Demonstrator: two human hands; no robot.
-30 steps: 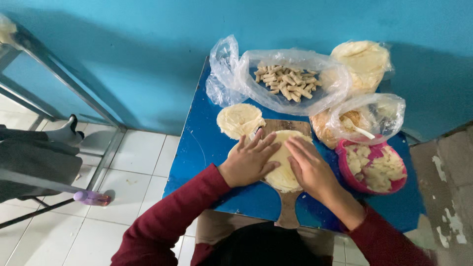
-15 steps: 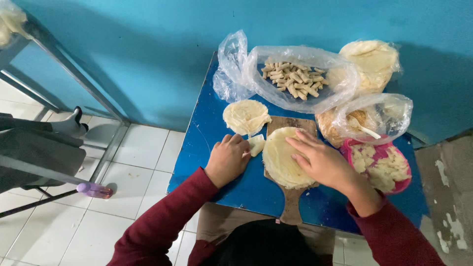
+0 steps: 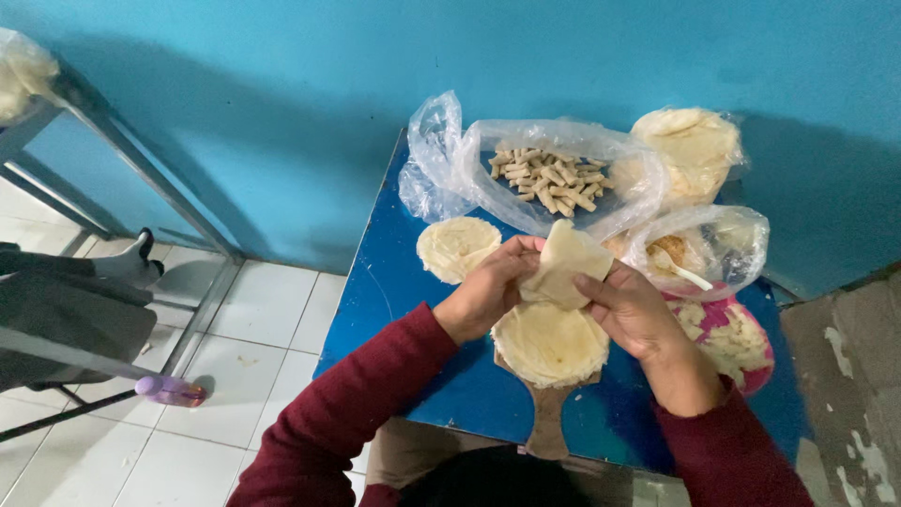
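My left hand (image 3: 486, 294) and my right hand (image 3: 631, 310) together hold a thin pale sheet of dough (image 3: 566, 263), lifted above a round stack of the same sheets (image 3: 551, 345). That stack lies on a wooden paddle board (image 3: 547, 424) on a small blue table (image 3: 394, 282). A second, smaller round stack of sheets (image 3: 456, 247) sits on the table just left of my left hand. Both arms wear dark red sleeves.
Behind my hands an open plastic bag holds small rolled pieces (image 3: 549, 178). Other bags hold round sheets (image 3: 693, 150) and a filling with a white spoon (image 3: 683, 272). A pink bowl (image 3: 741, 343) stands at the right. A metal frame (image 3: 122, 160) stands left over white floor tiles.
My hands were pressing on the stack on the board; now they have peeled one sheet off and raised it above the stack.
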